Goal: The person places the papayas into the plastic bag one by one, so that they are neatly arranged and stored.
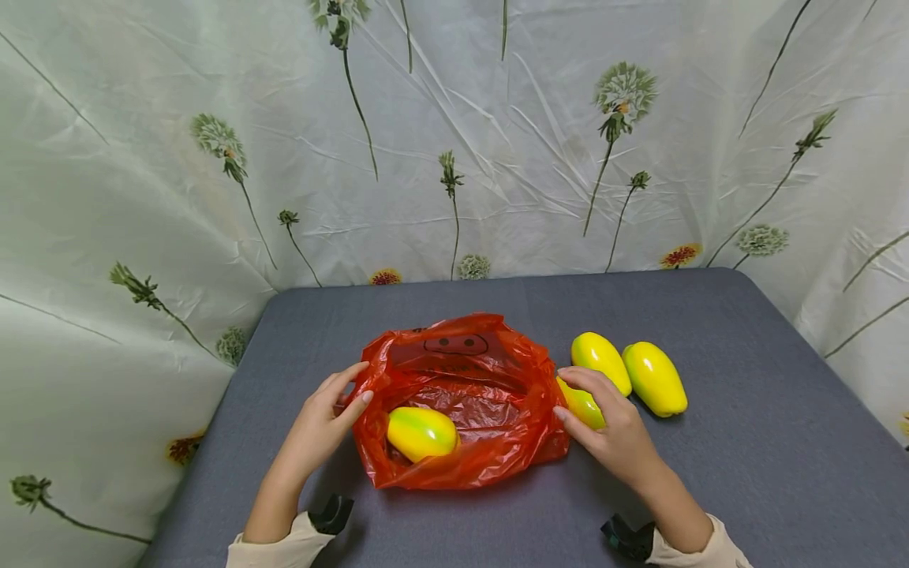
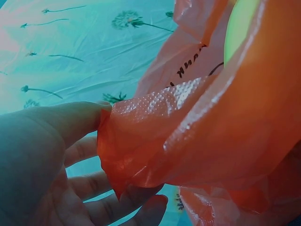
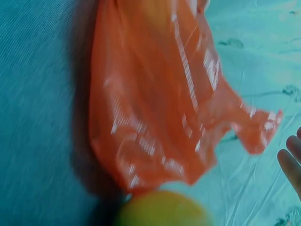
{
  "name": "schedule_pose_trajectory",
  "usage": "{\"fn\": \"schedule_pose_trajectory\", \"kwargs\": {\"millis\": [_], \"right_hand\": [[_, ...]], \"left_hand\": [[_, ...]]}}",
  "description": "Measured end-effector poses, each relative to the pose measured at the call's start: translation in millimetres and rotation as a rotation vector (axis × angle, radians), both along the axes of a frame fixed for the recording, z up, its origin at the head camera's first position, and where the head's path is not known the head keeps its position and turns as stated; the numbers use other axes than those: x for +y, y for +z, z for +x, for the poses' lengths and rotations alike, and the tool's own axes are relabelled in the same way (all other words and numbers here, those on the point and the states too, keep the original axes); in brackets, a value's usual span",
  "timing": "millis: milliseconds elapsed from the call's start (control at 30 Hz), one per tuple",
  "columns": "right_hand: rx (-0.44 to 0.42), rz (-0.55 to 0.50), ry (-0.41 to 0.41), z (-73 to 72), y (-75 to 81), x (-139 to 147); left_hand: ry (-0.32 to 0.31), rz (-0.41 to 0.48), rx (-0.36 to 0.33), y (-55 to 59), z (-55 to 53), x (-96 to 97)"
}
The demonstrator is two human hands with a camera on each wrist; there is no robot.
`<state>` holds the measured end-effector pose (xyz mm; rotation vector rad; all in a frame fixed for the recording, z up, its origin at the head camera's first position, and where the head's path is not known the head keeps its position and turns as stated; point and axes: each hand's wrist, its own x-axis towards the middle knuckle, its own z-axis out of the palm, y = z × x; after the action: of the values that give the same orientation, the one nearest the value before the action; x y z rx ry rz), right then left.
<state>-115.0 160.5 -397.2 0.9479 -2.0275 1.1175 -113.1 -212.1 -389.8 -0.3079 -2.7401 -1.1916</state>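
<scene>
A thin red plastic bag [image 1: 469,465] lies on the table with its mouth spread wide. Inside it, toward the left, rests one glossy yellow-green fruit [image 1: 424,434], shaped like a mango. My left hand [image 1: 323,422] holds the bag's left rim, thumb on one side and fingers on the other; the left wrist view shows the red film [image 2: 141,146] between them. Beside the bag's right rim is my right hand [image 1: 611,422], its fingers spread apart and, in the right wrist view, fingertips [image 3: 292,162] stand off from the film.
Three more such fruits are right of the bag: one partly behind my right hand [image 1: 582,404], one farther back [image 1: 600,361] and one at the far right [image 1: 655,379]. Grey cloth covers the table [image 1: 753,442]. A flower-printed white curtain [image 1: 525,173] hangs behind it.
</scene>
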Motion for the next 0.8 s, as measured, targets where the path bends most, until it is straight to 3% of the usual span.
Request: {"fn": "schedule_pose_trajectory", "kwargs": {"millis": [267,500,800], "right_hand": [[-0.045,0.035,-0.094,0.9,-13.5,21],[-0.199,0.119,-0.201,7.5,-31.9,42],[-0.227,0.165,-0.245,9.2,-46.1,52]], "left_hand": [[0.002,0.003,-0.007,0.5,0.4,-1.0],[-0.006,0.009,0.0,-0.2,-0.6,-0.2],[-0.001,0.008,-0.004,-1.0,0.2,-0.7]]}}
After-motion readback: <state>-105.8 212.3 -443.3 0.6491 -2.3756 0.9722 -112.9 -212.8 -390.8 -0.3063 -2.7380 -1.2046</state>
